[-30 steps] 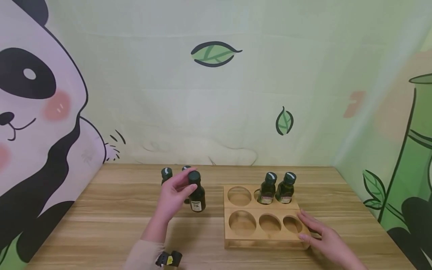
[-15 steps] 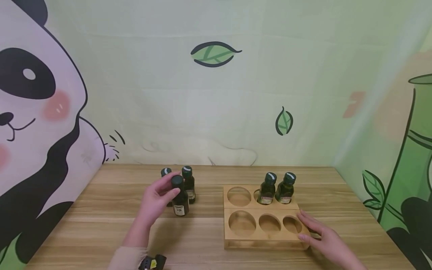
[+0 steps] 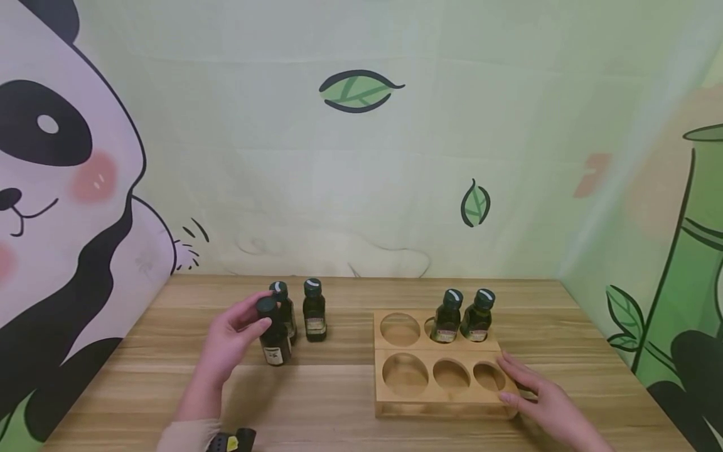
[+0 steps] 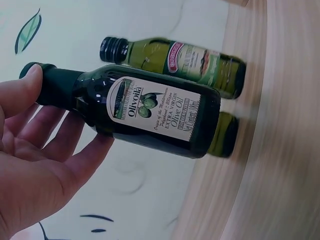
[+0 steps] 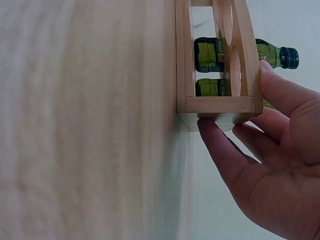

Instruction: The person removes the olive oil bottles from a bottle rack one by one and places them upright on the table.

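From here, the Olivoilà olive oil bottle [image 4: 160, 112], lifted over the tabletop [image 3: 333, 392] in the left hand's [image 3: 228, 342] pinch, partly hides a green bottle [image 3: 289, 319]. The right hand [image 3: 548, 403] grips the wooden rack [image 3: 432, 409], two bottles [image 3: 446, 323] in its back row.

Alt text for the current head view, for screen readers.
Left hand grips a dark bottle by its capped neck, with two more bottles behind on a wood-grain table. Right hand holds the right end of a wooden rack with two bottles in its back row; a panda-print backdrop hangs behind.
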